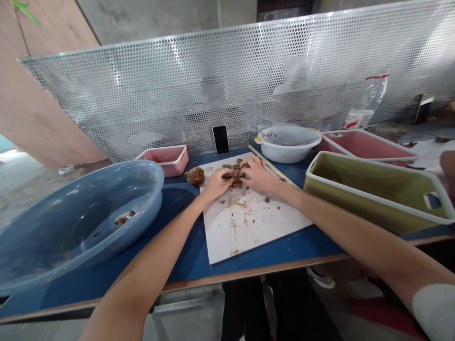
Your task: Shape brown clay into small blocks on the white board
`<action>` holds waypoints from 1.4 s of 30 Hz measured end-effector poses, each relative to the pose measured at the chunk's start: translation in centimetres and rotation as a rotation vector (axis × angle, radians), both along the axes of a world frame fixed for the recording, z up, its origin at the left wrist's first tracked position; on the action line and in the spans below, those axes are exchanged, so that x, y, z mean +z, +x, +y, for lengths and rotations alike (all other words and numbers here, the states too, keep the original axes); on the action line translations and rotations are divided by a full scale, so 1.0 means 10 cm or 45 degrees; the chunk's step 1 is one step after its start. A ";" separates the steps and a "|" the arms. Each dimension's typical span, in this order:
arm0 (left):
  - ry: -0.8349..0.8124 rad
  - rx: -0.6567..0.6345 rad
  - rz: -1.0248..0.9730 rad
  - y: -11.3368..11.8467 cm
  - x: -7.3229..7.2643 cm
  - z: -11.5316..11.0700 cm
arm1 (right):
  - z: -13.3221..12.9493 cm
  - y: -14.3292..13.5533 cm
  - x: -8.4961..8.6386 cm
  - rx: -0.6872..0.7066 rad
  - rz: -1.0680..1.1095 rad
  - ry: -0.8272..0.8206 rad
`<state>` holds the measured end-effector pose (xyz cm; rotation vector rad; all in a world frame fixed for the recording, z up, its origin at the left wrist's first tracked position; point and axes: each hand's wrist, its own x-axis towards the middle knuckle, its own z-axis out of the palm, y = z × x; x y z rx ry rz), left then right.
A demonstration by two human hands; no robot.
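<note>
My left hand (217, 184) and my right hand (260, 175) meet over the upper part of a white board (256, 232). Fingers of both are closed on small brown clay-like pieces (236, 181), which touch each other between the fingertips. My fingers partly hide them, so I cannot tell their exact shape. More blocky brown pieces lie just behind the hands, and crumbs and brown smears are scattered over the board. Left of the board sits a rough brown lump (195, 175).
A large blue basin (149, 177) stands left, a small pink bin (177, 165) behind it. A thin strip (272, 166) lies along the board. Rightward are a white basin (293, 152), a pink bin (369, 147), a green bin (355, 208) and a bottle (366, 102). A phone (221, 139) leans on the perforated screen (149, 90).
</note>
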<state>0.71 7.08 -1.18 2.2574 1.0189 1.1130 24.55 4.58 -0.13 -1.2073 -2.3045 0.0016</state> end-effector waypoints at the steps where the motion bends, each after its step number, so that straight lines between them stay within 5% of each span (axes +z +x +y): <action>1: -0.001 -0.004 0.000 0.00 -0.01 0.00 | 0.00 0.00 -0.01 0.002 -0.001 -0.001; 42: 0.107 -0.030 0.067 -0.02 -0.06 0.05 | 0.07 0.00 0.00 0.024 -0.016 0.015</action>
